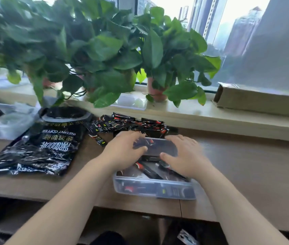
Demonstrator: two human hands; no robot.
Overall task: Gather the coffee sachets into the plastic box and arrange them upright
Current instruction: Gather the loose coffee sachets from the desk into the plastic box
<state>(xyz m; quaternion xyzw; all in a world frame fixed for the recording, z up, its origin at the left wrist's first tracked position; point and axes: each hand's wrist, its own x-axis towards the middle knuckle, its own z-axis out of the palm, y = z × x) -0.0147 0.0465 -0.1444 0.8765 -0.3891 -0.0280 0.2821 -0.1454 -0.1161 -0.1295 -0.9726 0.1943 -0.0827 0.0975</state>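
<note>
- Several leafy green plants (104, 50) line the window; glossy broad leaves. Two pinkish round pots can be counted, the clearest pot (156, 93) on the right.
- One wooden desk (246, 165), brown grain, matte, flat.
- One pale stone sill (210, 117) behind the desk, smooth.
- One long cardboard box (260, 101) lies on its side on the sill, far right; brown, rough, end flap open.
- One black foil bag (39, 147), crinkled and shiny, lies flat on the desk at left with its mouth open. White "INSTANT COFFEE" print reads upside down.
- One clear tub (7, 128) at the far left; contents blurred.
- One plastic box (154, 190), clear, rectangular, with rounded corners, sits on the desk near its front edge, right of the bag.
- Loose sachets (131, 123), one heap, on the desk just behind the box; thin black sticks with red marks. Too many and too blurred to count. One stray sachet (99, 139) lies beside the bag.
- Boxed sachets (149, 169) lie slanted and flat inside, not upright; count unclear.
- Left hand (122, 147) has its fingers curled over the top and its thumb in front, gripping one end of the sachet bundle (156, 147).
- Right hand (184, 152) grips the other end the same way.
- One bundle, squared black block, is held over the far half of the box; whether it touches the sachets below is unclear.
</note>
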